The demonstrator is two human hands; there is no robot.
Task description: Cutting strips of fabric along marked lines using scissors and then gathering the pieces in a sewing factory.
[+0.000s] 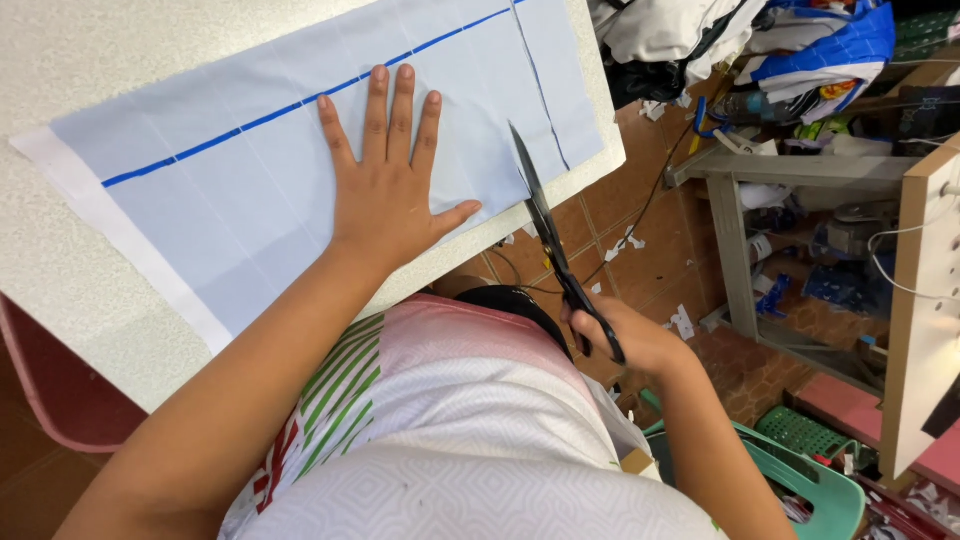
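Note:
A pale blue piece of fabric [250,180] with a dark blue stripe and a white edge lies flat on a speckled white table [70,280]. My left hand [390,190] rests palm down on the fabric, fingers spread. My right hand [625,335] grips the handles of black scissors [550,240]. The blades point up and away, with their tip at the fabric's near edge by the table's corner. My own white, pink and green shirt fills the bottom of the view.
Right of the table lies a brown tiled floor [650,250] with paper scraps and cables. A grey metal stand [740,230], piles of clothes [720,30], a wooden board [925,310] and a green plastic chair [810,480] crowd the right side.

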